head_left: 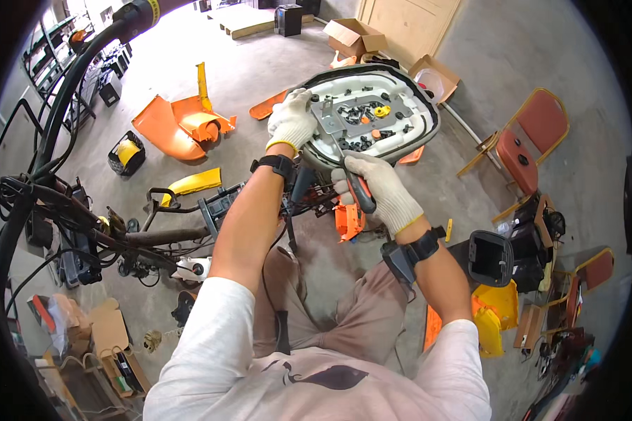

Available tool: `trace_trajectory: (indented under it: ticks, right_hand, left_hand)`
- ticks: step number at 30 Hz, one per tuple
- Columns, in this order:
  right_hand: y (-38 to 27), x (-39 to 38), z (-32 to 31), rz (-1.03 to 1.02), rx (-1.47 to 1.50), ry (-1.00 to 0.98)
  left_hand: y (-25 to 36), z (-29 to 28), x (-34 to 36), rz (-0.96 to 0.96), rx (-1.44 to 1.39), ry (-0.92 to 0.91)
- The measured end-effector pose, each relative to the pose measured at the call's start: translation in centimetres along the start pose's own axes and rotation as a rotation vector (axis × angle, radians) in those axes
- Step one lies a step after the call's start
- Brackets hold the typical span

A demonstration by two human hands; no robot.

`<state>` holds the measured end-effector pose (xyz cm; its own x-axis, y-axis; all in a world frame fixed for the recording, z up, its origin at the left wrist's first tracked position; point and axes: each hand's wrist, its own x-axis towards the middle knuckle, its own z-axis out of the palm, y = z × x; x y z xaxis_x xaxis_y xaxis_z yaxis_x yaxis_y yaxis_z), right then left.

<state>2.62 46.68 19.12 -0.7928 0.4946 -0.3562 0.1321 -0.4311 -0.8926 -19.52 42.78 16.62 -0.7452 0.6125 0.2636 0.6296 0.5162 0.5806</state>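
Note:
An upturned seat [423, 119], dark-rimmed with a white underside, lies before me. Its hollow holds several black screws and small fasteners, a yellow piece [381, 111] and orange caps [376, 134]. My left hand [291, 119], in a white knit glove, is closed on the seat's left end, beside a grey metal bracket [331, 121]. In my gloved right hand [383, 184] is a screwdriver [360, 186] with a red and black handle. Its shaft points up toward the seat's near edge, left of my hand. Exactly where the tip rests is too small to tell.
A bare vehicle frame [165, 237] with cables and a handlebar stands at left. Orange body panels [165, 130] and a yellow panel [195, 182] lie on the floor. Red chairs [519, 154], a cardboard box [353, 36] and black parts [490, 258] are around the right side.

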Motion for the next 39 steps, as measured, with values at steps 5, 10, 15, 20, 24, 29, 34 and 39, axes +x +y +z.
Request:
trace_trajectory:
  ticks: [5,10,15,20,24,29,34,39]
  right_hand:
    - [-1.7,1.1,-0.2,0.132,-0.029,-0.069]
    - [-2.7,2.2,0.2,0.247,-0.219,-0.031]
    - [-1.9,2.0,0.6,0.134,-0.303,0.074]
    - [-1.5,2.0,0.5,0.141,-0.171,0.046]
    - [-1.4,2.3,0.0,0.153,-0.158,0.032]
    - [-1.1,2.7,-0.4,0.201,0.001,-0.049]
    - [-1.8,3.1,0.2,0.219,-0.078,-0.031]
    - [-2.8,3.3,1.2,0.254,-0.297,-0.009]
  left_hand:
    - [-0.5,0.4,0.8,-0.042,0.075,-0.055]
    - [-0.8,0.8,1.0,0.002,0.049,-0.038]
    - [-0.8,0.7,0.8,0.002,0.017,-0.020]
    - [-0.9,0.8,0.9,0.017,0.041,-0.003]
    - [-0.6,0.7,1.0,-0.030,0.056,-0.027]
    - [-0.1,-0.2,0.4,-0.011,0.062,-0.048]
    - [0.0,-0.4,0.4,-0.016,0.031,-0.065]
    - [-0.4,0.4,1.2,-0.040,0.112,-0.091]
